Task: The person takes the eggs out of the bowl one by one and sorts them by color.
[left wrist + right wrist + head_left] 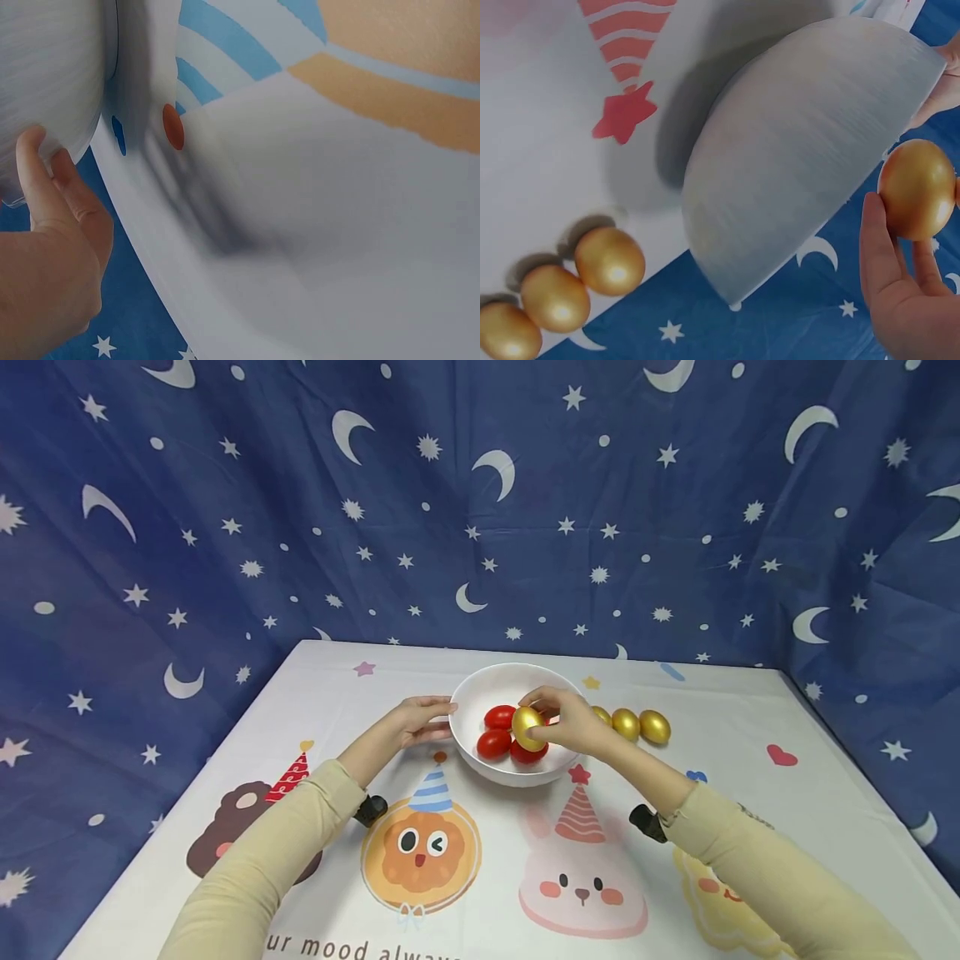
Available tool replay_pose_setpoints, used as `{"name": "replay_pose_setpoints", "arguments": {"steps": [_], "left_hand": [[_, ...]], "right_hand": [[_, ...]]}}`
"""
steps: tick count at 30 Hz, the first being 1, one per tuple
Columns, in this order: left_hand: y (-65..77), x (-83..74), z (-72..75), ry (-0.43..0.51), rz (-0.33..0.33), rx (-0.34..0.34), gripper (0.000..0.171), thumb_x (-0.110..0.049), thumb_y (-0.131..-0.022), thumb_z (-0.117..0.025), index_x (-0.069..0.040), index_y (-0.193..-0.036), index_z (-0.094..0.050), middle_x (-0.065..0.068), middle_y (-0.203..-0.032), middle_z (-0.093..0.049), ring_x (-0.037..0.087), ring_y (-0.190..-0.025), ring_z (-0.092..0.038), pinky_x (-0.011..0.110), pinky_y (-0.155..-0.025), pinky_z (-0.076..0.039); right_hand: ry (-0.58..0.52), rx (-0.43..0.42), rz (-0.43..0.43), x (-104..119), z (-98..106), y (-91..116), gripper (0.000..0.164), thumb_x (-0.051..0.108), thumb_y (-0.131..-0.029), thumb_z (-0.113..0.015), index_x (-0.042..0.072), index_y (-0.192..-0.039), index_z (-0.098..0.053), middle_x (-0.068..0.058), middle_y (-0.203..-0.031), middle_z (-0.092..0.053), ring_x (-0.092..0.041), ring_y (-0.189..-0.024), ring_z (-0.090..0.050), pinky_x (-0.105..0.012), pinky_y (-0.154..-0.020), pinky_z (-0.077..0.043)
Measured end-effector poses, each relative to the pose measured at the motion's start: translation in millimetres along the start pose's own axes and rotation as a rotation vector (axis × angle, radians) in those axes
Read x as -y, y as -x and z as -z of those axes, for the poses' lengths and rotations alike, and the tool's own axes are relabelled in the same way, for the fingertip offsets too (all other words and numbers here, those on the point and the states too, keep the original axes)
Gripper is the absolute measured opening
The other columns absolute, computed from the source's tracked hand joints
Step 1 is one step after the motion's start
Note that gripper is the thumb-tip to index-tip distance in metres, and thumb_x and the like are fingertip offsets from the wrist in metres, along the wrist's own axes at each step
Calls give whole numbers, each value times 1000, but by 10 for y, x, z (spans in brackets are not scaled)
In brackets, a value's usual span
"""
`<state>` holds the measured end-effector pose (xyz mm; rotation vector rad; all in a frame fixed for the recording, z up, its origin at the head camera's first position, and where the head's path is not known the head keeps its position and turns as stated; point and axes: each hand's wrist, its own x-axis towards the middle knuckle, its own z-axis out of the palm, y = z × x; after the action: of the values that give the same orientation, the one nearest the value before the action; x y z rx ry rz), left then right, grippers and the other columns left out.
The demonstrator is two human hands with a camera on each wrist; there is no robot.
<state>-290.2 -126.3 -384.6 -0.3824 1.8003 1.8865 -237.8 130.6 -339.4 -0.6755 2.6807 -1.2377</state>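
The white bowl (pixel 517 775) stands on the white cloth (pixel 750 718). Over the bowl, the right hand (pixel 572 720) grasps 1 gold egg (pixel 528 728), pinched between thumb and fingers; in the right wrist view the egg is clear of the rim. Inside the bowl, below that egg, at least 3 red eggs (pixel 494 744) lie close together, and a further patch of red shows beside the right hand.

The left hand (pixel 422 718) is at the bowl's left side, not clenched: its fingers are extended, with their tips touching the outer wall.

Just right of the bowl, 3 more gold eggs (pixel 626 724) lie in a row, the nearest partly hidden by the right hand in the head view. Well right of the bowl is a red heart (pixel 782 755) printed on the cloth. In front of the bowl are a rabbit print (pixel 582 893) and, further left, a pancake print (pixel 420 852). Behind the bowl hangs a blue curtain (pixel 412 510) with white moons and stars.
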Motion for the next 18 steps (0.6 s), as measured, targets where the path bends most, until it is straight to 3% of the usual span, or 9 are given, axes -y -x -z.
{"name": "replay_pose_setpoints", "arguments": {"steps": [5, 13, 18], "left_hand": [[11, -17, 12, -12, -5, -9, 51, -14, -94, -59, -9, -142, -42, 17, -138, -46, 16, -89, -63, 19, -72, -62], [11, -16, 18, -22, 4, 4, 54, -15, -94, -57, -10, -144, -38, 17, -142, -44, 24, -112, -59, 19, -73, -61], [17, -2, 11, -15, 6, 7, 54, -14, -95, -57, -10, -144, -38, 16, -142, -43, 22, -108, -59, 19, -72, -61]], "right_hand": [[-24, -31, -34, -16, 95, 94, 36, 2, -80, -66, -1, -115, -59, -19, -111, -64, -33, -101, -61, -39, -86, -61], [-4, -90, -48, -73, 254, 318, 38, 0, -80, -67, -3, -117, -58, -19, -113, -63, -33, -102, -60, -39, -86, -61], [26, -133, -48, -133, 333, 493, 37, 0, -80, -68, -3, -116, -59, -20, -112, -63, -34, -102, -60, -39, -85, -61]]}}
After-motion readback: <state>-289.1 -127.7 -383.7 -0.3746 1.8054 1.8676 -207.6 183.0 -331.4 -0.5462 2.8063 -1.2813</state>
